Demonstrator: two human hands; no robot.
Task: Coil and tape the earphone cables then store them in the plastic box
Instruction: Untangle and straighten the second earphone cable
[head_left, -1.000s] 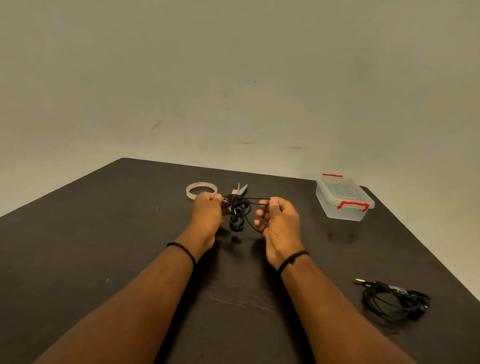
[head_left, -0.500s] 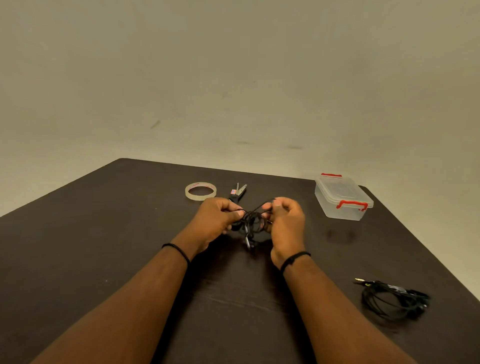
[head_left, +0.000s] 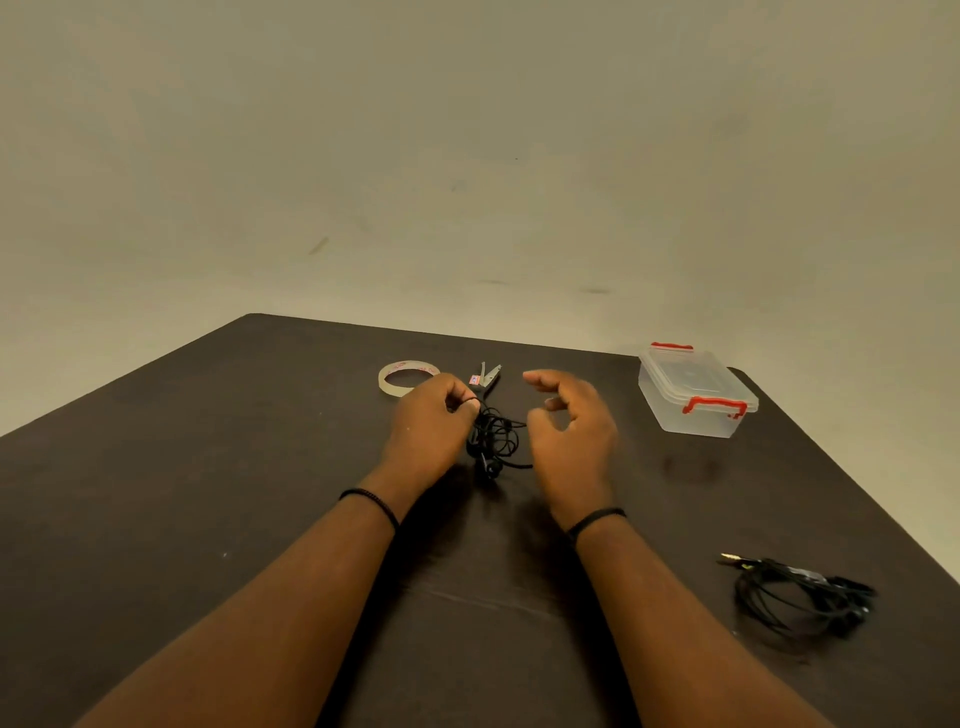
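My left hand (head_left: 431, 415) grips a coiled black earphone cable (head_left: 493, 441), whose loops and earbuds hang down to its right over the dark table (head_left: 208, 493). My right hand (head_left: 569, 431) hovers just right of the coil with loosely curled fingers and nothing in them. A roll of clear tape (head_left: 402, 375) lies flat behind my left hand. The clear plastic box (head_left: 693, 392) with red clips stands shut at the back right. A second black earphone cable (head_left: 802, 595) lies loosely coiled on the table at the near right.
Small scissors (head_left: 485, 376) lie just behind the held coil, between the tape roll and my right hand. The table's far edge runs close behind the tape, and its right edge slants past the box and the second cable.
My right hand has let go of the cable and pulled away to the right. The left hand keeps the coil, which now hangs from it alone.
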